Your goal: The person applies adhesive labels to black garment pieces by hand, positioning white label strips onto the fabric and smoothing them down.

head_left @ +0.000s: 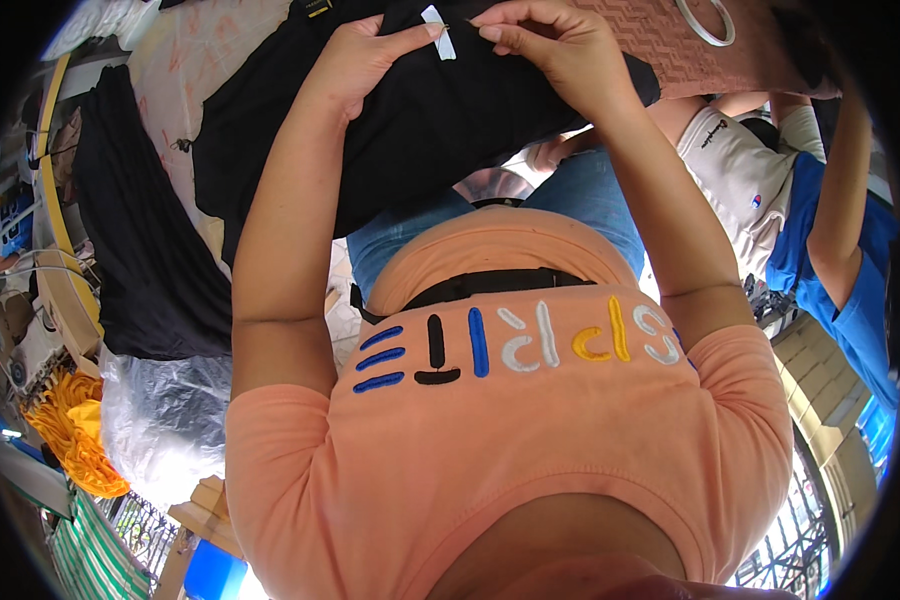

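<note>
Behind and around the work, as the head view showed it, a crowded room spread out: at the upper right lay a reddish-brown patterned cover (660,45) with a white ring (733,38) on it, and on the right side sat another person in a blue shirt (865,310). On the left hung a second dark cloth (145,220), and below it were a clear plastic bag (165,420) and a heap of orange cord (75,430).

Before me, at the top of the view, a black cloth (420,115) was spread, and it reached down over my jeans (610,200). On this cloth lay a small white strip (444,46), between my two hands. Its long axis ran mostly away from my body, with the far end leaning a little to the left.

My left hand (365,60) was the nearer one: its thumb touched the strip from the left side, but whether the fingers closed underneath, I could not tell. My right hand (560,45) was just beside, to the right of the strip and apart from it. Its thumb and forefinger came together at the tips; whether they pinched something thin, I could not see.
</note>
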### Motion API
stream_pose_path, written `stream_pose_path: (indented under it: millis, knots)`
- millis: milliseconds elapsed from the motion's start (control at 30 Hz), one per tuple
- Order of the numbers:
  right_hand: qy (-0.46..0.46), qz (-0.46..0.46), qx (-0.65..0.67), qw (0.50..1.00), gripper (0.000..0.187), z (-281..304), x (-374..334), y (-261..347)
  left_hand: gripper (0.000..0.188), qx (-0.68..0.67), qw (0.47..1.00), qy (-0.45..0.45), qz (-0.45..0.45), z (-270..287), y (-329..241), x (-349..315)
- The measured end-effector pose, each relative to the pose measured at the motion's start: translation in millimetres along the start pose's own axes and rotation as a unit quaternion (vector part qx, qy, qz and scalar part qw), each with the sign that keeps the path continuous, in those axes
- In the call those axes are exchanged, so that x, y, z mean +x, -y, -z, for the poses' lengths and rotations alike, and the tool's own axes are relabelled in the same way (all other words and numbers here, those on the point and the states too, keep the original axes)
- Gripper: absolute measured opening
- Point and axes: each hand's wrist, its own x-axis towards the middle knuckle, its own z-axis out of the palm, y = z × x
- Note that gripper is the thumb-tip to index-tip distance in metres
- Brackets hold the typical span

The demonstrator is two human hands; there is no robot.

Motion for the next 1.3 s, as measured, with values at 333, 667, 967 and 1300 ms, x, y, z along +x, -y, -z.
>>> stream_pose_path:
  millis: [333,667,967,1300]
  knots:
    - [-0.024,0.027,-0.139,0.99,0.02,-6.3,-5.3,-2.4,0.025,0.011,0.999,0.0,0.034,5.8,1.6,-0.2]
    - [-0.025,0.027,-0.143,0.989,0.018,-6.7,-5.2,-1.8,0.051,0.092,0.996,-0.006,-0.014,11.2,5.7,-2.0]
    - [-0.024,0.028,-0.17,0.985,0.016,-7.7,-3.2,3.5,0.037,0.103,0.994,-0.016,-0.027,15.4,13.6,2.7]
    - [-0.006,-0.045,-0.089,0.995,0.01,-10.3,7.7,-0.1,0.059,0.082,0.995,0.02,-0.053,19.8,24.4,15.3]
